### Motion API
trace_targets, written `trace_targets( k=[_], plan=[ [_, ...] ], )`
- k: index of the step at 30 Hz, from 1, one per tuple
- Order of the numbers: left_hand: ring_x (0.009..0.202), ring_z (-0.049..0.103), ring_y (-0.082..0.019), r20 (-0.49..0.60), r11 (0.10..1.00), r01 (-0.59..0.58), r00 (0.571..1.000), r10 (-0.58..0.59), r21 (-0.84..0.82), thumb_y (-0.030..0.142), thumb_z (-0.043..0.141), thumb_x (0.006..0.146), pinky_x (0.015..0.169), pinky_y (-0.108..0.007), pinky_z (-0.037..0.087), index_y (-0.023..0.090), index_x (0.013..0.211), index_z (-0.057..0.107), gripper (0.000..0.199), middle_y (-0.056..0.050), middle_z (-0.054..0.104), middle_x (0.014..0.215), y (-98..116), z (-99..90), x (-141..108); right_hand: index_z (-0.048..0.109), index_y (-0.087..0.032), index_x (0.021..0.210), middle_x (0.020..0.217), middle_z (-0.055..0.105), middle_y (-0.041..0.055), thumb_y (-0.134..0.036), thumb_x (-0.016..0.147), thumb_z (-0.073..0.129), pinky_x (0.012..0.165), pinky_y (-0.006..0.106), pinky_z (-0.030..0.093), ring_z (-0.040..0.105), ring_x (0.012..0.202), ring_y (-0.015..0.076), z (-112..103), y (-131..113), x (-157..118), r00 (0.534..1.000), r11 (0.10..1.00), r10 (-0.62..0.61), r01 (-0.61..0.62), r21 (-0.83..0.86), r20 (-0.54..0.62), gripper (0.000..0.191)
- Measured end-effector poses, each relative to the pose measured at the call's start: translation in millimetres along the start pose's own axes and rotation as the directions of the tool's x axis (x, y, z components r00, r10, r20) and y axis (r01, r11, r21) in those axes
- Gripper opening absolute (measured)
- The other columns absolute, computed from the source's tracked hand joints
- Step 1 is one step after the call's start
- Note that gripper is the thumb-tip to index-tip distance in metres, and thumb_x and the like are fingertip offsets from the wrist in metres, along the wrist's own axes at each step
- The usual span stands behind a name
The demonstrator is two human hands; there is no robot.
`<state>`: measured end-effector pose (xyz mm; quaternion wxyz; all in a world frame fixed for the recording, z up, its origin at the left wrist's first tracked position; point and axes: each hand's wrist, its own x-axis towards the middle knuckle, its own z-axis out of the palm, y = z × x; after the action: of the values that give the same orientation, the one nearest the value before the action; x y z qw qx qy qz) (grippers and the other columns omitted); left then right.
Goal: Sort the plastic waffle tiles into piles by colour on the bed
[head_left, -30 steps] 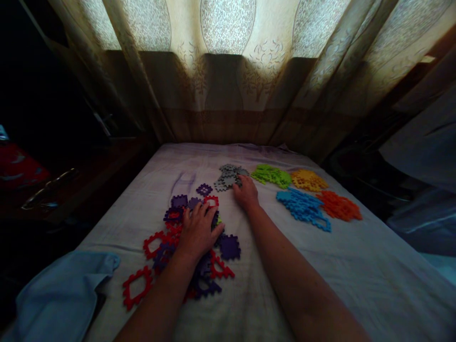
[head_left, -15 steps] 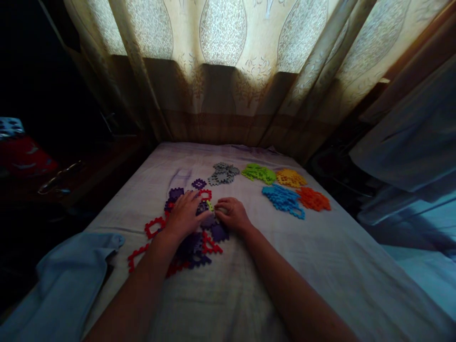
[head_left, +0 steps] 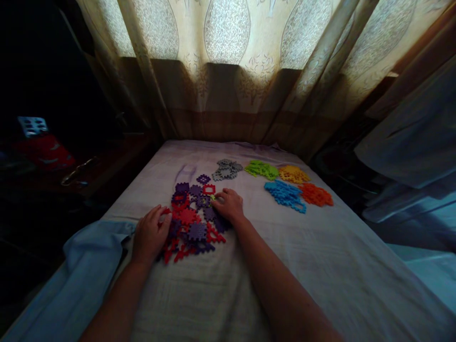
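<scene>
Red pieces (head_left: pixel 188 216) and purple pieces (head_left: pixel 197 232) with notched edges lie mixed in one pile on the pale sheet. At the pile's left edge rests my left hand (head_left: pixel 151 233), its fingers curved against the outer pieces; what is under the fingertips is hidden. On the right side, my right hand (head_left: pixel 230 205) has its fingers bent together at a small yellow-green piece (head_left: pixel 213 197). Its fingertips hide part of that piece. A purple piece (head_left: pixel 203 179) lies just beyond the pile.
Separate piles lie farther back: grey (head_left: pixel 227 169), lime green (head_left: pixel 261 169), yellow (head_left: pixel 293 174), blue (head_left: pixel 284 194) and orange (head_left: pixel 316 194). Light blue cloth (head_left: pixel 90 256) is at the left edge of the bed. A curtain (head_left: pixel 228 95) hangs behind.
My left hand has moved left off the middle of the pile to its left edge, and the outlying red pieces there are now closer in or covered. The view has shifted slightly.
</scene>
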<state>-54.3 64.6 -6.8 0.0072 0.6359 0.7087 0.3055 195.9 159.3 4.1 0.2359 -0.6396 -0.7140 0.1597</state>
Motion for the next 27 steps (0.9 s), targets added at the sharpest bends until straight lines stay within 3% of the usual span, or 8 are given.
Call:
trace_targets(
  k=[6,10,13,16,19,22,25,27],
  plan=[
    [0.110,0.065,-0.025,-0.011,0.986,0.024,1.000,-0.026,-0.164,0.053,0.041,0.088,0.100,-0.040,0.049,0.020,0.105,0.070,0.048,-0.010,0.070,0.119,5,-0.6,5,0.072,-0.024,0.097,0.126,0.064,0.0076,-0.033,0.077,0.069,0.108,0.041,0.033,0.051,0.125,0.0237,8,-4,1,0.999,0.998,0.014,-0.011,0.062,-0.053,0.023],
    [0.107,0.066,-0.025,-0.027,0.978,0.033,0.999,-0.039,-0.208,0.053,0.043,0.087,0.100,-0.039,0.050,0.020,0.102,0.071,0.046,-0.009,0.072,0.115,4,-1.1,5,0.069,-0.023,0.091,0.098,0.072,0.0033,-0.030,0.077,0.065,0.095,0.035,0.043,0.063,0.099,0.0194,6,2,6,0.998,0.984,0.049,-0.041,0.174,-0.044,0.017],
    [0.106,0.066,-0.025,-0.034,0.966,0.058,0.997,-0.069,-0.252,0.054,0.045,0.086,0.099,-0.039,0.051,0.019,0.102,0.071,0.046,-0.009,0.072,0.113,2,-0.9,6,0.068,-0.023,0.088,0.083,0.072,-0.0004,-0.030,0.078,0.063,0.076,0.028,0.047,0.065,0.079,0.0160,-5,11,12,0.994,0.954,0.105,-0.094,0.283,-0.025,0.013],
    [0.105,0.067,-0.024,-0.050,0.941,0.091,0.992,-0.114,-0.325,0.054,0.047,0.084,0.099,-0.038,0.051,0.020,0.102,0.071,0.045,-0.008,0.073,0.112,1,-1.9,6,0.066,-0.022,0.083,0.078,0.071,-0.0013,-0.028,0.074,0.065,0.070,0.026,0.048,0.065,0.074,0.0150,-22,28,19,0.984,0.935,0.161,-0.127,0.332,-0.078,0.011],
    [0.104,0.068,-0.023,-0.060,0.897,0.147,0.980,-0.189,-0.417,0.055,0.050,0.082,0.098,-0.038,0.052,0.022,0.100,0.071,0.043,-0.006,0.074,0.111,1,-3.7,8,0.066,-0.021,0.084,0.066,0.067,-0.0028,-0.023,0.069,0.067,0.063,0.025,0.049,0.063,0.063,0.0141,-37,51,25,0.976,0.903,0.216,-0.194,0.384,-0.014,0.015],
    [0.105,0.068,-0.024,-0.063,0.852,0.209,0.961,-0.271,-0.480,0.058,0.051,0.079,0.099,-0.039,0.051,0.022,0.097,0.072,0.045,-0.006,0.075,0.109,1,-5.1,9,0.066,-0.020,0.095,0.068,0.066,-0.0017,-0.025,0.071,0.065,0.057,0.024,0.052,0.063,0.059,0.0134,-44,72,32,0.942,0.781,0.334,-0.251,0.572,-0.043,0.025],
    [0.106,0.067,-0.025,-0.034,0.825,0.249,0.951,-0.308,-0.507,0.060,0.052,0.076,0.100,-0.040,0.051,0.022,0.095,0.072,0.047,-0.006,0.075,0.107,1,-5.6,10,0.059,-0.020,0.120,0.093,0.069,0.0037,-0.029,0.076,0.058,0.062,0.024,0.057,0.068,0.075,0.0133,-42,83,37,0.836,0.571,0.509,-0.150,0.807,-0.205,0.044],
    [0.106,0.068,-0.026,-0.008,0.818,0.262,0.951,-0.310,-0.513,0.061,0.053,0.074,0.101,-0.041,0.050,0.022,0.096,0.072,0.048,-0.006,0.075,0.107,0,-5.8,11,0.056,-0.020,0.126,0.097,0.069,0.0046,-0.028,0.076,0.057,0.063,0.023,0.057,0.068,0.077,0.0124,-37,86,39,0.792,0.489,0.574,-0.131,0.862,-0.206,0.050]
  ],
)
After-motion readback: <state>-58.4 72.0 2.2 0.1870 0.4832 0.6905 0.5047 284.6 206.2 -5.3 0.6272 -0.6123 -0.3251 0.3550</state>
